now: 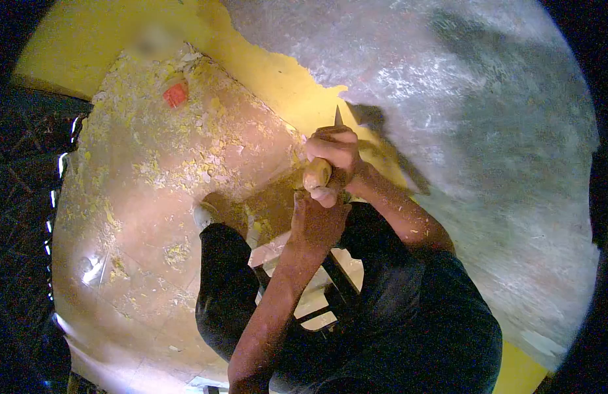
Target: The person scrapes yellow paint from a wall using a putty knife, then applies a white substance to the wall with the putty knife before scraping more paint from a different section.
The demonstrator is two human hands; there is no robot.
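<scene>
My right hand (337, 154) is wrapped around the handle of a scraper. The rounded, light wooden end of the scraper's handle (316, 175) sticks out of the fist toward me. Its narrow grey blade (338, 117) shows past the far side of the fist, close to yellow paint (297, 82) at the bottom of the wall. Just below the right fist is my left hand (317, 220), close to or touching it. The left fingers are mostly hidden, so whether they hold anything cannot be made out.
A patchy grey wall (488, 131) with yellow paint along its lower edge fills the right side. Paint flakes (209, 161) litter the tan floor (153, 223), with a red object (176, 94) among them. A dark stool frame (340, 279) stands between my legs.
</scene>
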